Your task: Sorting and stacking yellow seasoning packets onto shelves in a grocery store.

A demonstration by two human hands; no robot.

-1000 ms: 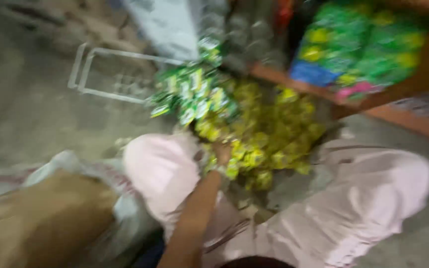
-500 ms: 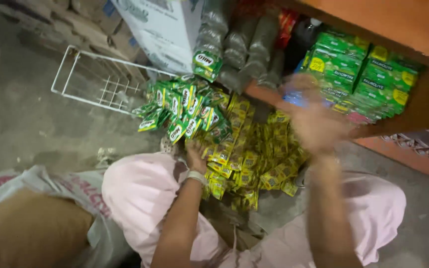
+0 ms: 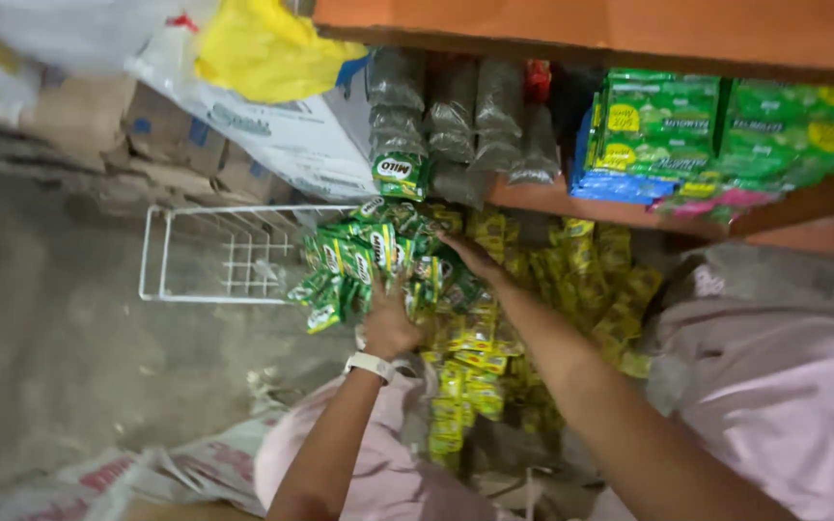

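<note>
Green sachet strips [image 3: 364, 265] now sit under both hands, where half a second ago only the left hand [image 3: 388, 323] was down among the packets and the right hand [image 3: 470, 256] was up in the air, blurred, at about one o'clock from the heap. The right has since dropped to twelve o'clock of the left and lies flat, fingers stretched almost straight, across the seam between the green strips and the yellow sachet strips [image 3: 480, 338]; the pictures do not show whether it grips anything. The left hand, a white wristband [image 3: 371, 365] on its wrist, has its fingers curled into the green bunch and seems to hold it from below. I judge the sorting of the heap to be in hand, both hands now working the green bunch, which lies at the heap's ten o'clock edge. At nine o'clock of it a white wire basket [image 3: 209, 256] lies on the concrete floor, nothing visible inside. At two o'clock an orange wooden shelf [image 3: 581, 205] holds green packets [image 3: 716, 130] stacked side by side and grey pouches [image 3: 465, 121].
</note>
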